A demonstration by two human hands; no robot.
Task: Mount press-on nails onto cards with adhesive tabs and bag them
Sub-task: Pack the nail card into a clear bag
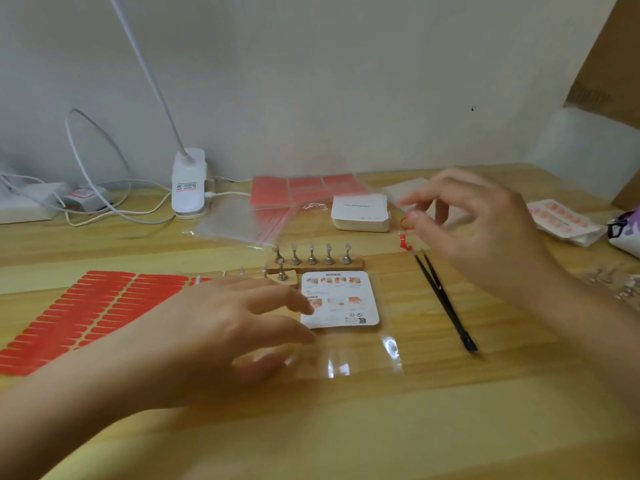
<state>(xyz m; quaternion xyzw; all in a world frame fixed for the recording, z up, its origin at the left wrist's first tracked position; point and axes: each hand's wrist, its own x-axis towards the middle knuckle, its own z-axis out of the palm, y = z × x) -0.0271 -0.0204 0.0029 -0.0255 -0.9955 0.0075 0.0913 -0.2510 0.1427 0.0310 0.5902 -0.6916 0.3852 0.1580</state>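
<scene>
Head view, looking down at a wooden table (346, 427). Right hand (485, 233) is raised above the table, thumb and forefinger pinched on the edge of a clear bag (394, 192); motion blur hides the exact grip. Left hand (225, 327) lies low with fingers spread and relaxed, fingertips touching the left edge of a second clear bag (349, 351) lying flat near the table's centre. Inside that bag sits a white card (339, 299) printed with small orange pictures. Just right of it lie black tweezers (446, 303), tips pointing away. Beyond the card stands a wooden nail stand (311, 259) with a row of metal pegs. Far left, sheets of red nail strips (86, 313) cover the table. Farther back sit a stack of white cards (360, 213), red adhesive sheets (294, 190) and another loose bag (235, 220). At right, a card of mounted orange nails (564, 220) rests near the edge. A white lamp base (188, 183) and cables (104, 202) stand by the wall.
</scene>
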